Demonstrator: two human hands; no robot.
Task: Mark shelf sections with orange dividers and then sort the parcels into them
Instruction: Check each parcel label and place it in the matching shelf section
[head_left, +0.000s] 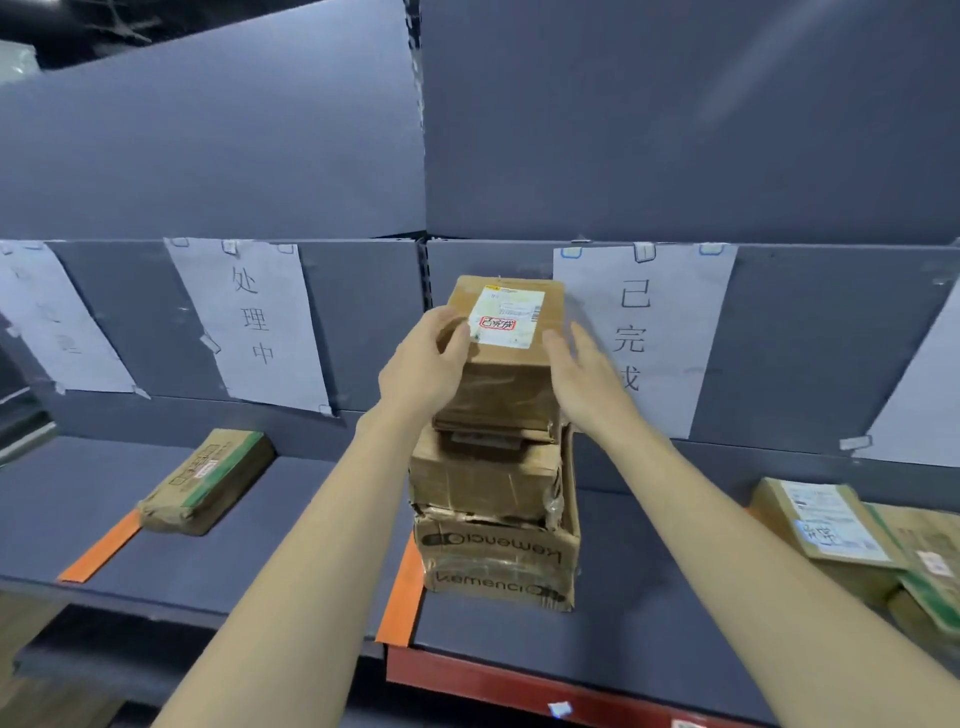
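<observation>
Top box (501, 353) sits on a stack of three, between the two hands, at the left end of the shelf (291, 519) section under the right-hand paper sign (644, 338).

Left hand (421, 374): grip on the box's left upper edge, fingers curled over it beside the white label (506, 316). Right hand (587, 379): fingers straight, grip released, alongside the box's right face; cannot tell whether it touches.

Below the grip: a crumpled middle box (483, 483), then a torn printed carton (498, 566) with a split right side. An orange divider (402, 597) lies just left of the carton's base.

Risks, as judged:
- Stack is tall and narrow on soft, damaged boxes. A push from the left grip with the right hand slack could tip the top box rightward or backward.
- Middle box looks crushed, so the top box may sit tilted and slide once let go.
- A toppling stack could knock the divider askew or spill across it into the neighbouring section, where a flat parcel (208, 480) lies.
- More parcels (831, 525) sit well to the right of the grip.
</observation>
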